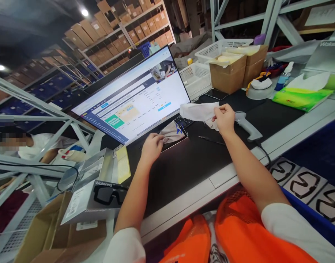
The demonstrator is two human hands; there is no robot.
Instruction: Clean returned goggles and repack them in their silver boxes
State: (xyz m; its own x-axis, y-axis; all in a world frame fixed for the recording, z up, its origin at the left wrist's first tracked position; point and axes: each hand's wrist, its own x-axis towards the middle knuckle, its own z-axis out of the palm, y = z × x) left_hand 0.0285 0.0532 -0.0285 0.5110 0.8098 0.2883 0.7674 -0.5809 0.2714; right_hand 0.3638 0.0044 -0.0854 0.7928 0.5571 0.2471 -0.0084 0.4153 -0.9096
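Observation:
My right hand [224, 117] pinches a thin white cloth or tissue [199, 111] by one end, holding it up over the black desk mat [178, 171] in front of the monitor. My left hand [152, 147] has its fingers closed on the edge of a small grey pouch [171, 133] with a blue cord. The pouch lies over a dark flat object whose kind I cannot make out. Partly covered behind it is a black keyboard [185, 121]. A grey barcode scanner [249, 127] lies just right of my right hand, and a dark pen [211, 140] below it.
A lit monitor [140, 98] stands behind my hands. Cardboard boxes [228, 75], a spray bottle [284, 76] and a green tissue pack [301, 96] are at the right. An open grey box [93, 168] and sunglasses box [85, 206] sit left. Another person [38, 144] is far left.

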